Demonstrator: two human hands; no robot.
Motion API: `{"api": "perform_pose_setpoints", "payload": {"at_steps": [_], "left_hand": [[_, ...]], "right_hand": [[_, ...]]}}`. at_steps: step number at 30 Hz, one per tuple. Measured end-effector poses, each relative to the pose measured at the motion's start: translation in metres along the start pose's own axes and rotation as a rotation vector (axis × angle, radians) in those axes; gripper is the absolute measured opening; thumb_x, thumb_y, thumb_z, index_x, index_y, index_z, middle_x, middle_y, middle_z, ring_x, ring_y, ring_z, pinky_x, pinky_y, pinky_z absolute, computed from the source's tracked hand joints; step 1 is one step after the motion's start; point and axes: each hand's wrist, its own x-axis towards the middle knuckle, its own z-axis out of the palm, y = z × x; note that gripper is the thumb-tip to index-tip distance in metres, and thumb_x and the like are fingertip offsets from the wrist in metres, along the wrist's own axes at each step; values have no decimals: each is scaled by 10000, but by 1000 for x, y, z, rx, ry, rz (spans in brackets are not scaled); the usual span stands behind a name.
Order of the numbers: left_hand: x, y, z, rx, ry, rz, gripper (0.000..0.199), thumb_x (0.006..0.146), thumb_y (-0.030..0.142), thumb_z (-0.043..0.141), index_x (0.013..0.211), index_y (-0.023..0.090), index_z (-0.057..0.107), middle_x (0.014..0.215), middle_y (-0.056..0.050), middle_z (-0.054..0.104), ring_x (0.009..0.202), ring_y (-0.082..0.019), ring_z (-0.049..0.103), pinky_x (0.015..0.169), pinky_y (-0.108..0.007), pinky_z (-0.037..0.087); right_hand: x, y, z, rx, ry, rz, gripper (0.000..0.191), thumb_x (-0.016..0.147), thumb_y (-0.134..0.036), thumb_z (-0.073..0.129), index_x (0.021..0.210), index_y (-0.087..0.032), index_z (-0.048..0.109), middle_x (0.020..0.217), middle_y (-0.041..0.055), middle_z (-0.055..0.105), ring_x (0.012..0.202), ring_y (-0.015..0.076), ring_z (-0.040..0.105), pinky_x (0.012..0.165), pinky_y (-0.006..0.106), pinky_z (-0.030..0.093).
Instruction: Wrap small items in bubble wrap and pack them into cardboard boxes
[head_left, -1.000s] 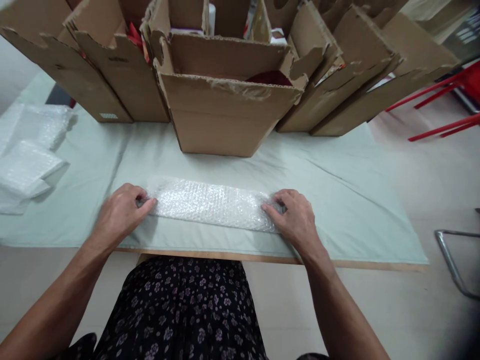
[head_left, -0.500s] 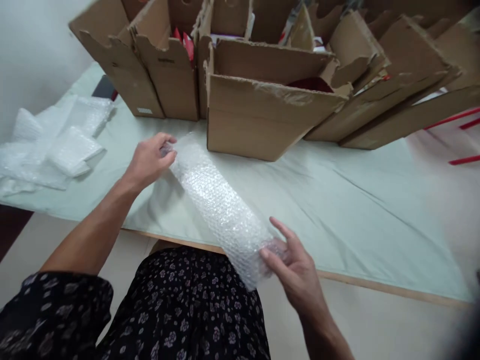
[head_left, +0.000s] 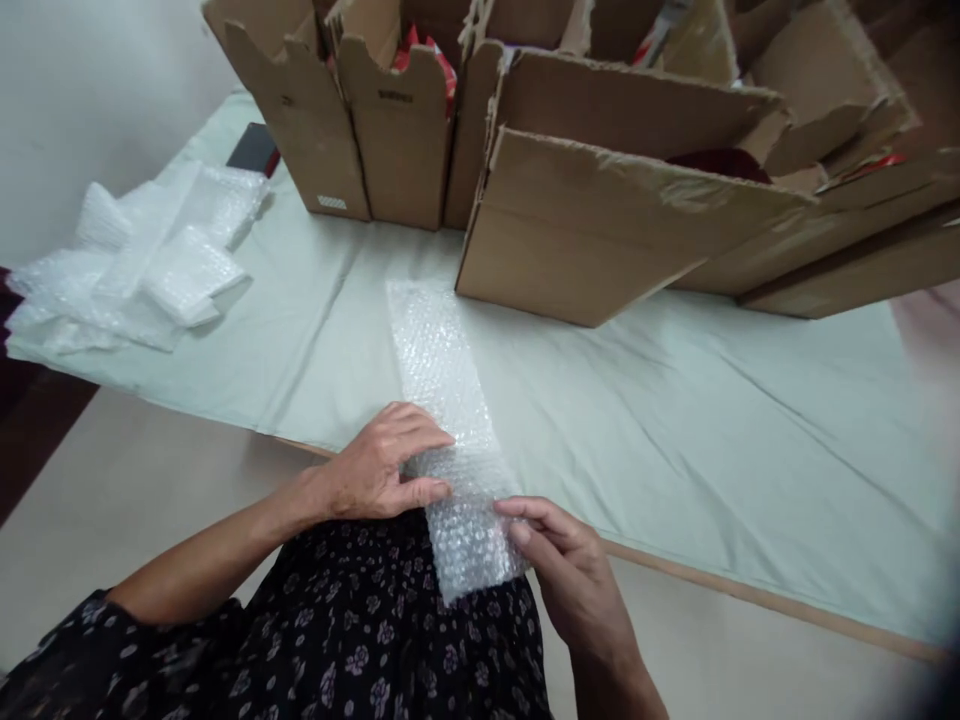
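The bubble wrap [head_left: 450, 390] lies lengthwise from about 11 o'clock on the cloth [head_left: 637, 420] to 6 o'clock, its near end past the table edge, over the dark floral skirt [head_left: 375, 620]. At 7 o'clock, the left hand [head_left: 386, 462] touches its left side, thumb and forefinger apart. At 5 o'clock, the right hand [head_left: 566, 560] touches its right edge, thumb and forefinger near each other; whether they pinch it, I cannot tell. More wrap [head_left: 142, 265] lies heaped at 10 o'clock. Open boxes [head_left: 600, 240] stand from 11 to 2 o'clock.
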Motion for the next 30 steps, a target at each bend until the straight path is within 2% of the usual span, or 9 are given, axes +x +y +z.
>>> {"api": "perform_pose_setpoints", "payload": {"at_steps": [3,6,9,13,19,22,24,27,30], "left_hand": [[-11,-4,3,-112,34,-41,678,927,682,597,1420,218,567,1143,-115,752,1114,-300,671,1041,-520,494],[-16,-6,10,-109,118,-135,957,820,715,717,1565,201,404,1237,-147,718,1135,-307,668,1029,-494,525],[-17,-4,21,-51,286,-273,793,944,450,678,1604,187,326,1097,-102,740,1050,-242,696,972,-419,557],[-12,-4,31,121,510,-252,639,980,201,582,1580,187,363,874,-15,705,971,-205,673,964,-401,527],[-10,-4,25,330,460,-207,240,951,151,593,1163,162,705,768,-18,695,814,-219,603,819,-401,464],[-11,-3,21,363,426,-221,155,943,184,612,1032,163,738,738,-23,699,770,-219,589,797,-404,440],[-11,-4,19,365,409,-229,145,943,197,609,991,172,743,733,-23,705,760,-216,590,794,-401,433],[-9,-6,17,370,394,-233,147,947,202,599,936,182,744,725,-21,708,743,-209,587,781,-393,424],[-8,-5,17,402,374,-229,146,949,252,619,910,185,742,729,-28,696,738,-215,582,775,-399,433]], "right_hand": [[14,-16,13,129,-7,-22,296,864,-484,756,1036,-244,766,779,26,724,598,155,639,594,310,581],[41,-28,28,136,-43,-140,434,909,-533,642,1227,-241,687,1096,120,773,875,246,743,682,371,619],[68,-31,40,153,-88,-165,517,932,-547,573,1347,-239,599,1378,165,687,1241,312,669,746,394,637],[90,-28,49,226,-100,-61,527,906,-453,696,1372,-244,567,1367,139,696,1259,287,658,727,334,635],[90,-29,46,172,-126,-52,781,918,-425,725,1590,-310,344,1373,122,684,1205,269,688,655,300,630],[82,-35,38,-17,-119,-167,618,983,-389,641,1557,-322,422,1351,104,698,1124,245,722,693,330,640],[77,-38,30,-286,-85,-355,484,994,-311,626,1470,-330,542,1325,77,713,1118,236,719,808,386,642],[76,-34,21,-820,-62,-686,392,957,-190,642,1333,-299,662,1386,76,689,1276,287,640,1024,517,559],[85,-23,18,-1178,-61,-887,312,962,-133,589,1239,-224,702,1408,124,681,1358,348,585,995,553,544]]}}
